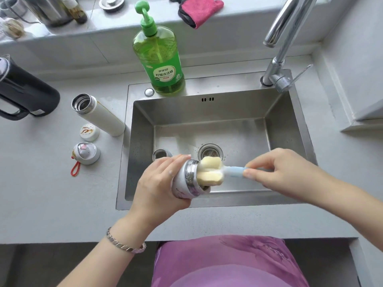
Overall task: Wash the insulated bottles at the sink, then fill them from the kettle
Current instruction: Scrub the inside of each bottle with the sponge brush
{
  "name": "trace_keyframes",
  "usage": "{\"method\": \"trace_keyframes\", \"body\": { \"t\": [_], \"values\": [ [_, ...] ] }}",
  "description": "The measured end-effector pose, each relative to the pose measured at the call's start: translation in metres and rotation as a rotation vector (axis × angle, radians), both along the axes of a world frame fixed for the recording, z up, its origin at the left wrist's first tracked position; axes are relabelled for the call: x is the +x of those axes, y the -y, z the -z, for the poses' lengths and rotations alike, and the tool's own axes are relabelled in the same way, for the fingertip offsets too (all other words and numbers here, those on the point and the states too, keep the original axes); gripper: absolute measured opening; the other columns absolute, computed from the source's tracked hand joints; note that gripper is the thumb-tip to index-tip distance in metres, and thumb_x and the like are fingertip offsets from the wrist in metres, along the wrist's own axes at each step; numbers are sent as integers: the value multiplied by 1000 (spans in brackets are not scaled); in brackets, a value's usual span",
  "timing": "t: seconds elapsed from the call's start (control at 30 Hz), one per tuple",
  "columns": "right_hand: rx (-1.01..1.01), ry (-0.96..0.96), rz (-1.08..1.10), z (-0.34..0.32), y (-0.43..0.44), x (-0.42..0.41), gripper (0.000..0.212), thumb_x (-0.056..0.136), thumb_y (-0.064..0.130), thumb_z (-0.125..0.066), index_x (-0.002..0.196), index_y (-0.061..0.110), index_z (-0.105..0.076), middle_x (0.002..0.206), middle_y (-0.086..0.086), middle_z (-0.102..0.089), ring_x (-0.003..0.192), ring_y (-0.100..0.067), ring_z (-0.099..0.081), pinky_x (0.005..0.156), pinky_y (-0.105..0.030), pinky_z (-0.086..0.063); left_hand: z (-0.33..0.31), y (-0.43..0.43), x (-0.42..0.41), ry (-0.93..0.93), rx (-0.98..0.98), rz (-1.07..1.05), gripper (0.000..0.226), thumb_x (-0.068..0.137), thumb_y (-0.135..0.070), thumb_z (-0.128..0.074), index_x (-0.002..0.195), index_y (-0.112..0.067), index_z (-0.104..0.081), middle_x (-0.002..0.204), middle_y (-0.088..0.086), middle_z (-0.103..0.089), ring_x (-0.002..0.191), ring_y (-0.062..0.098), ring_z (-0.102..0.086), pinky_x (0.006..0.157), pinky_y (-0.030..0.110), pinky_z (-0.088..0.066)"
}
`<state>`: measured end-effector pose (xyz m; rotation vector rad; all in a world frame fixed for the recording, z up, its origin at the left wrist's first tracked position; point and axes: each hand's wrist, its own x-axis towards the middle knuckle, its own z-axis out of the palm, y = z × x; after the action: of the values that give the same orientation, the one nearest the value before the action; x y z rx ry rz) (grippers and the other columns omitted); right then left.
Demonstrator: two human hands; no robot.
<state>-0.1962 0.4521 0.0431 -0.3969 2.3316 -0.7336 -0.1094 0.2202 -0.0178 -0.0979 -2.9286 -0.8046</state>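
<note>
Foam fills the mouth of the small white insulated bottle [186, 183], a faintly patterned flask with a bare steel neck. It is held tilted on its side over the front part of the rectangular stainless steel sink [207, 112]. The left hand [163, 183] grasps it, fingers and thumb wrapped round the body, and a metal link bracelet [124, 244] circles the wrist. The right hand [286, 172] pinches the pale blue plastic handle of the bottle brush [234, 172] between thumb and fingertips. The brush's pale yellow sponge head [209, 172] is partly pushed into the bottle's opening, with the rest bulging outside it. Just behind the left hand, low in the sink, lies a round steel-rimmed object [160, 154] that I cannot identify. The round drain strainer [210, 151] sits beyond the sponge.

On the grey counter [51, 193] left of the sink, the tall white insulated bottle [99, 114] stands uncapped just beside the sink rim, its steel mouth open. Near it lie a round white cap with an orange drawing [89, 131] and a grey domed cap with a red cord loop [86, 155]. The black kettle [24, 96], with its black handle, stands further left at the frame edge. A green pump bottle of dish soap [161, 65] stands on the sink's back ledge. A chrome faucet [284, 38] rises at the back right corner, and a pink cloth [200, 9] lies on the sill above.
</note>
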Motion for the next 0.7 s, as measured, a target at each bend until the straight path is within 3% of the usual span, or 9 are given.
{"method": "trace_keyframes", "body": {
  "t": [0.1,0.2,0.3,0.4,0.53,0.6,0.7],
  "values": [
    [47,-27,-31,9,7,16,13,86,41,-56,85,36,-68,54,6,-46,49,-8,-41,50,-23,-32,0,-5,-1,-20,32,4,75,44,-25,-75,117,-15,-58,109,-3,-66,99,11,-51,86,14,-36],
    [-152,122,-70,3,14,23,30,87,13,-56,111,31,-63,90,10,-56,67,-2,-57,59,-13,-40,10,-9,5,30,99,-57,76,45,-28,-77,117,-23,-55,110,-10,-63,100,6,-50,86,11,-35],
    [-630,370,296,-9,8,12,38,78,-13,-60,104,15,-64,86,-3,-68,71,-22,-71,54,-19,-51,20,-12,16,92,193,-152,78,44,-29,-77,119,-31,-52,111,-19,-56,103,3,-48,88,4,-32],
    [-934,345,648,-6,14,13,13,73,11,-60,84,5,-63,76,-7,-71,64,-20,-70,53,-19,-52,24,-19,18,87,249,-150,77,46,-29,-78,119,-31,-52,112,-19,-54,106,-2,-47,90,-2,-28],
    [-836,331,827,12,36,17,26,94,26,-46,74,11,-52,56,3,-60,48,-10,-58,50,-18,-46,25,-31,16,1,299,-115,73,53,-35,-75,121,-30,-49,115,-24,-52,111,-17,-39,95,5,-31],
    [-669,167,749,19,43,22,30,95,29,-43,69,15,-47,51,2,-53,44,-6,-51,51,-18,-42,27,-33,15,-59,311,-119,71,56,-36,-75,121,-25,-50,117,-23,-50,114,-15,-39,98,8,-32],
    [-572,63,597,21,46,31,39,92,42,-37,72,16,-59,59,0,-61,51,-9,-58,59,-25,-49,31,-30,14,-85,303,-119,71,58,-37,-75,122,-21,-50,117,-15,-54,113,-10,-43,98,8,-32]
  ]
}}
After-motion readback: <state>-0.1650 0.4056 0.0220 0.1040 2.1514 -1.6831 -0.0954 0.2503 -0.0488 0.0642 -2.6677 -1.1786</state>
